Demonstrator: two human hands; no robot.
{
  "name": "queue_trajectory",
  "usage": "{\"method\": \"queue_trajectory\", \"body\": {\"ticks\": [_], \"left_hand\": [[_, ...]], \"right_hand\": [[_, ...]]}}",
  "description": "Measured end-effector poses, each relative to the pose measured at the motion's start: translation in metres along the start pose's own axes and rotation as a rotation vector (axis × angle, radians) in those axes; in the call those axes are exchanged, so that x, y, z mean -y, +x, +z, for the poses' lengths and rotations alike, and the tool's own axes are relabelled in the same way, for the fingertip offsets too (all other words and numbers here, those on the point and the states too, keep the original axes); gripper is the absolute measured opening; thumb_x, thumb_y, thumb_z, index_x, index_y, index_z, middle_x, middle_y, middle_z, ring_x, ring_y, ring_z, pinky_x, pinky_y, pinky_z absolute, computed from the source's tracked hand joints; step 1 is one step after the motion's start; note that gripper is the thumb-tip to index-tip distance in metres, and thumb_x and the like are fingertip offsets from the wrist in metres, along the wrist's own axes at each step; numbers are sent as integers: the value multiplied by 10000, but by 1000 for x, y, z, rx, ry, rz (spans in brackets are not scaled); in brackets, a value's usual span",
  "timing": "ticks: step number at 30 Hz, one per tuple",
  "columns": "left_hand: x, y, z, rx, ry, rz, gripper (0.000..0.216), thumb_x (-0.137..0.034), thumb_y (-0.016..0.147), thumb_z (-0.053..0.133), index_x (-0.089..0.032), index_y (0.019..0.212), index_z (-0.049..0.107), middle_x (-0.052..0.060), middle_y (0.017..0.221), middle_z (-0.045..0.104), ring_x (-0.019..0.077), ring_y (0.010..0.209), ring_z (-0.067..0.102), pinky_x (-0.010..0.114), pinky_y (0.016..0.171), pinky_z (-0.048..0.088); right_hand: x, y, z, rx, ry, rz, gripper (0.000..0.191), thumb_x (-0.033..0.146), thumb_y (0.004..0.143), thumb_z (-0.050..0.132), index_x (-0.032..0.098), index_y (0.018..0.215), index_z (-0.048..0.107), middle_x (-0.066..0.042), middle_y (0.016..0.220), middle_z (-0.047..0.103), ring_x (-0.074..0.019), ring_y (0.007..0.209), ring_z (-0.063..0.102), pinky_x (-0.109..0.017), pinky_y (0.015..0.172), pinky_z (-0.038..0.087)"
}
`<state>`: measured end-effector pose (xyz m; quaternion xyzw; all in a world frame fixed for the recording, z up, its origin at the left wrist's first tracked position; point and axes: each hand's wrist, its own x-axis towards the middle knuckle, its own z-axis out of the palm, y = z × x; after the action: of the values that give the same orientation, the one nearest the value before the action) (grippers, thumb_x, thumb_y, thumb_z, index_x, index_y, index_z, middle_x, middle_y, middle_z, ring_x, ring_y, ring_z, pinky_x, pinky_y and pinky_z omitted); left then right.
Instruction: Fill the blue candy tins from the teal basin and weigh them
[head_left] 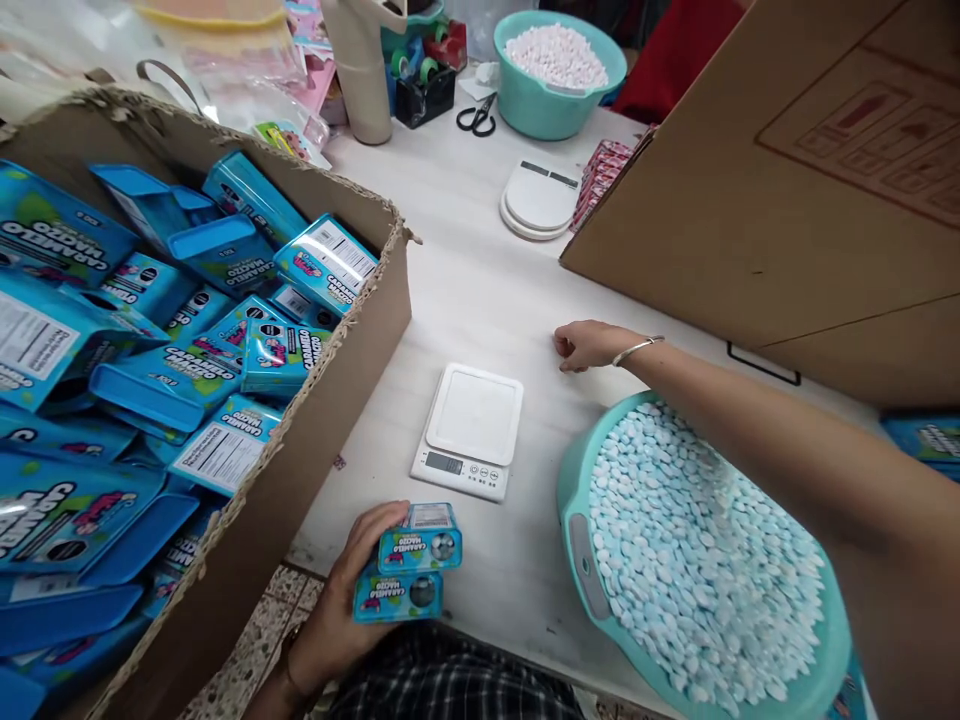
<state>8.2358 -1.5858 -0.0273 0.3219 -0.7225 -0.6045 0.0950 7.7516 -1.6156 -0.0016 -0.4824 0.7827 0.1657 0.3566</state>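
Note:
My left hand (352,575) is wrapped round two small blue candy boxes, one against the other, near the front edge of the table. The upper candy box (409,550) shows pale pieces in its round window; in the lower candy box (390,598) the window looks dark. Just beyond them lies a white kitchen scale (474,415) with nothing on its plate. My right hand (589,345), a bracelet at its wrist, hovers low over the table past the tub, fingers curled in; what they hold, if anything, is hidden. Its forearm crosses above a teal tub (574,480) of pale blue candies (697,560).
At left, a cardboard box (330,400) holds many blue candy cartons (165,380). Another large carton (795,200) stands at right. Toward the back are a second scale (541,195), scissors (478,118), a tape dispenser (425,95) and a tub (547,115) of whitish candies.

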Motion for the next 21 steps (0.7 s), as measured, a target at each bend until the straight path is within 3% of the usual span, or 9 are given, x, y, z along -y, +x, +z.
{"method": "queue_trajectory", "body": {"ticks": [3,5,8,10,12,15,18,21], "left_hand": [[-1,3,0,2,-25,4,768,-310,773,789,-324,1445,418,104,1505,402,332,1394,437,458,1169,391],[-2,4,-1,7,-30,17,746,-292,769,786,-297,1431,443,113,1495,419,333,1384,451,451,1164,397],[-1,5,-2,22,-30,27,703,-243,771,770,-261,1408,472,121,1476,453,327,1360,483,437,1162,396],[0,5,-3,38,-47,28,703,-226,780,760,-247,1414,457,125,1467,467,319,1347,499,428,1163,393],[1,4,-2,56,-70,21,706,-227,799,744,-238,1429,425,132,1459,478,311,1337,510,422,1155,399],[4,4,-1,71,-99,13,718,-255,814,745,-233,1441,397,140,1472,467,306,1323,523,406,1130,422],[4,4,1,71,-123,19,723,-285,805,765,-241,1430,405,131,1476,466,296,1304,539,381,1110,435],[0,6,4,60,-121,28,730,-296,784,790,-242,1414,425,120,1451,493,290,1296,543,384,1117,421]], "right_hand": [[7,-8,-4,-56,19,-27,161,151,722,644,187,879,634,-35,773,688,-171,707,602,-268,595,391],[15,-25,-11,-136,36,-56,208,153,759,601,182,961,640,-56,910,695,-168,777,600,-261,633,401],[30,-79,-14,-343,92,-140,289,163,848,483,182,1109,607,-68,1011,670,-165,842,589,-263,690,408],[38,-130,-2,-576,155,-245,277,169,885,428,178,1089,615,-72,969,658,-176,822,587,-286,717,417],[40,-183,26,-737,166,-272,267,189,907,419,190,1082,621,-79,977,645,-191,825,589,-315,751,433],[28,-241,90,-865,118,-115,275,233,965,382,205,1117,609,-111,1076,625,-242,957,604,-364,794,457],[6,-264,154,-953,56,22,358,318,993,375,170,1244,584,-161,1177,594,-331,1157,539,-471,948,444],[-4,-264,195,-924,51,86,559,441,992,412,148,1468,417,-217,1445,440,-407,1351,390,-572,1052,376]]}}
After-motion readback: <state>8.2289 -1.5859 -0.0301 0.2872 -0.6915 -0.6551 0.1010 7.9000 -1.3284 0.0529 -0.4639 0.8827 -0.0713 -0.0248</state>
